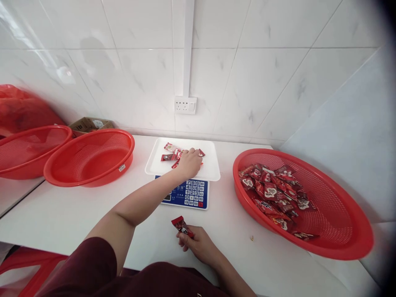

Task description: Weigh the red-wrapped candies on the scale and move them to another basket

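Note:
My left hand (189, 162) reaches over the white tray of a weighing scale (213, 170), fingers curled down onto several small red snack packets (168, 157) lying there; I cannot tell whether it grips one. Close to my body on the white table, my right hand (198, 243) pinches one red snack packet (181, 225) between its fingers. The scale's blue keypad (192, 193) faces me.
A large red mesh basket (340, 231) at the right holds many red packets (274, 194). An empty red basket (93, 159) sits at the left, another (31, 150) beyond it, with a cardboard box (89, 123) behind. A wall socket (185, 105) is above the scale.

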A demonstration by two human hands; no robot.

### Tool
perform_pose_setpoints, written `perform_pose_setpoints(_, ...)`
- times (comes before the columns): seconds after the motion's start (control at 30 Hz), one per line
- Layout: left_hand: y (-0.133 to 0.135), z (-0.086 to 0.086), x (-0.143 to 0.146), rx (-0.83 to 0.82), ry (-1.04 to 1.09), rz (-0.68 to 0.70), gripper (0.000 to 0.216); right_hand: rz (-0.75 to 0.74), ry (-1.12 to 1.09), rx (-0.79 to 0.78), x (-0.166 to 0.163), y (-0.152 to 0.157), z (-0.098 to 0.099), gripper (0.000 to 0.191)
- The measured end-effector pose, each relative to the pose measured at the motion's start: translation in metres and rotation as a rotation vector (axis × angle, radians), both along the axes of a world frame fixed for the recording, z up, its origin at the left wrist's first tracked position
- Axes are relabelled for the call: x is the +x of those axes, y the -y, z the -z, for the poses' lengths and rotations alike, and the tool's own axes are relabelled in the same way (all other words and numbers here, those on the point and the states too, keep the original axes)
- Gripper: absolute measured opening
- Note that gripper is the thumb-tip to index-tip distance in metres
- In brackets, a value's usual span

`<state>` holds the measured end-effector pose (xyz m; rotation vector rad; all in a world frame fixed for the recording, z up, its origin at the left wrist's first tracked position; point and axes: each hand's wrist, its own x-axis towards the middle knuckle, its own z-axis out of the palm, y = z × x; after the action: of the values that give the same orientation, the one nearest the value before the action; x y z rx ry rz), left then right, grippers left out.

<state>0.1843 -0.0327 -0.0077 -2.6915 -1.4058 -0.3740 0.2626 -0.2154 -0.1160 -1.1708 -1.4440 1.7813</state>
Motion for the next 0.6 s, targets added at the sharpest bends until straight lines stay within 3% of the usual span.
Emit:
perform_pose_setpoints(0.07, 0.000, -0.011, -0.008, -0.007, 0.074, 0.002, 0.019, -0.005, 0.000, -0.005, 0.000, 0.000, 0.000, 0.038)
perform_pose_setpoints(0.13, 0.008, -0.028, -0.024, -0.075, 0.314, 0.027, 0.021, -0.014, -0.002, -0.012, 0.001, -0.001, 0.000, 0.038)
perform_pose_setpoints(0.2, 0.025, -0.043, -0.044, -0.233, 0.658, 0.098, 0.022, -0.016, -0.009, -0.018, 0.002, -0.001, 0.000, 0.039)
perform_pose_setpoints(0.27, 0.049, -0.049, -0.064, -0.422, 0.862, 0.204, 0.022, -0.015, -0.019, -0.026, 0.003, -0.001, 0.000, 0.041)
perform_pose_setpoints(0.33, 0.076, -0.041, -0.080, -0.566, 0.898, 0.271, 0.019, -0.027, -0.027, -0.031, 0.003, 0.000, -0.001, 0.043)
perform_pose_setpoints(0.47, 0.124, 0.004, -0.089, -0.808, 0.666, 0.347, 0.017, -0.053, -0.034, 0.004, 0.003, 0.001, -0.001, 0.037)
perform_pose_setpoints(0.6, 0.148, 0.038, -0.086, -0.922, 0.636, 0.307, 0.018, -0.051, -0.043, 0.047, 0.001, 0.000, 0.000, 0.037)
